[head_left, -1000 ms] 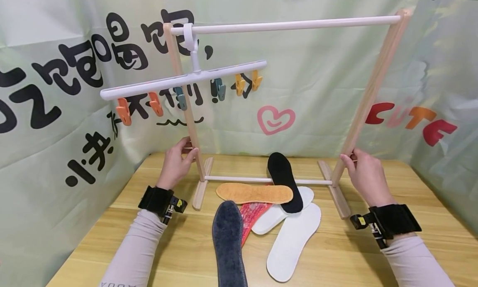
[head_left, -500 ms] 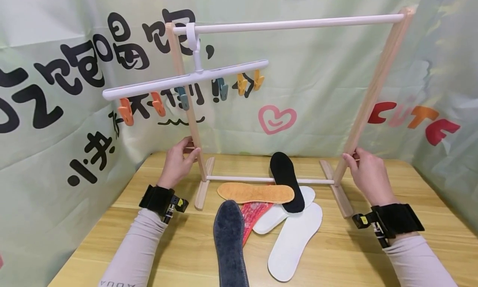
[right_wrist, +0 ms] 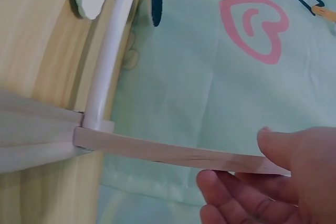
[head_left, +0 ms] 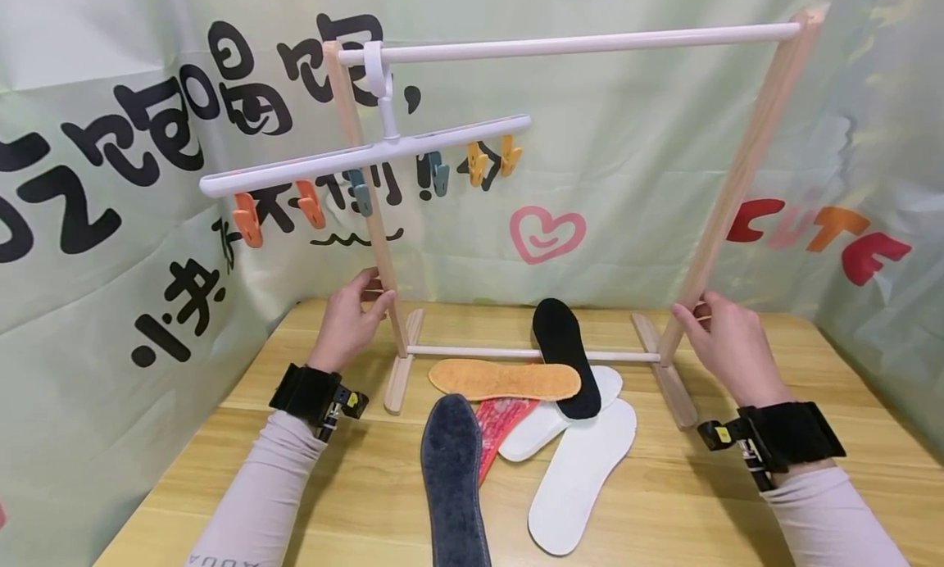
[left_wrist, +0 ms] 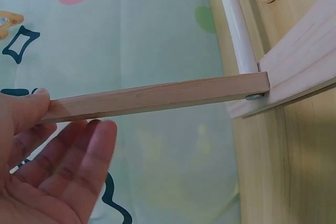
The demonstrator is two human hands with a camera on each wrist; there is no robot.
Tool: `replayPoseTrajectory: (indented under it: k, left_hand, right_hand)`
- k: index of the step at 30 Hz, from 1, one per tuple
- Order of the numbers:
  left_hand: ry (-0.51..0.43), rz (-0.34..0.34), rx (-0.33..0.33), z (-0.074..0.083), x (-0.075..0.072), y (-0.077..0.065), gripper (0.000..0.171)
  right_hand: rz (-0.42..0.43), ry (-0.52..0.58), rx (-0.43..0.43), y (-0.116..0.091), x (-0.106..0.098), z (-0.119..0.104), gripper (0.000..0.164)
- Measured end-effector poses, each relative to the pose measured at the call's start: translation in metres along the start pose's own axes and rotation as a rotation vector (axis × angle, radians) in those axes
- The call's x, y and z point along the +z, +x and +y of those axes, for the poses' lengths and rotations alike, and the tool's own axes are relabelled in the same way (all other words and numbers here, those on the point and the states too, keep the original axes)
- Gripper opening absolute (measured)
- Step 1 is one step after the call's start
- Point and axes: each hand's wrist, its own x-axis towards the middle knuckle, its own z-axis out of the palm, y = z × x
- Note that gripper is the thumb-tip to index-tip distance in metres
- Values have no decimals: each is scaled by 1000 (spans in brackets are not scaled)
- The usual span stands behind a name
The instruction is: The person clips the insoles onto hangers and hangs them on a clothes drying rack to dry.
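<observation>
A wooden drying rack (head_left: 730, 182) with white crossbars stands on the table. My left hand (head_left: 349, 319) pinches its left upright (left_wrist: 157, 97) low down, thumb on one side and fingers on the other. On the far side my right hand (head_left: 730, 337) grips the right upright (right_wrist: 184, 156) the same way. From the top bar (head_left: 575, 45), near its left end, hangs a white clip hanger (head_left: 369, 155). Orange pegs (head_left: 247, 220), blue-grey pegs (head_left: 439, 174) and yellow pegs (head_left: 477, 165) dangle from it, holding nothing.
Several insoles lie piled before the rack: orange (head_left: 501, 380), black (head_left: 564, 354), red patterned (head_left: 501, 428), dark grey (head_left: 453, 485) and white (head_left: 583, 477). The black one crosses the lower bar (head_left: 472, 352). A printed curtain (head_left: 627, 165) hangs behind the wooden table (head_left: 354, 501).
Both hands keep their hold on the uprights. The view shifts slightly, and the rack, hanger and insoles stay in place.
</observation>
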Motion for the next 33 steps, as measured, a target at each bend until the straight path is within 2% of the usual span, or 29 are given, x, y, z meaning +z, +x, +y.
replayPoseTrajectory:
  k: [9,13,22,29,33]
  left_hand:
    - [75,38,3,5,0,-1,45]
    - [84,69,-10,9,0,-5,40]
    - [87,126,-48,15,1,-14,31]
    - [133,36,-49,31,1,-24,18]
    - [163,-72,-66,37,0,-30,17]
  right_hand:
    - [-9,-40,47,0,-13,-9,38]
    - [6,-62,83,-2,-19,-11,38]
    - [-13,-64,26,-4,-24,-23,35]
    - [-34,-43,-20,-8,-21,-42,34]
    - [-44,-27,-48,-11,-19,-51,33]
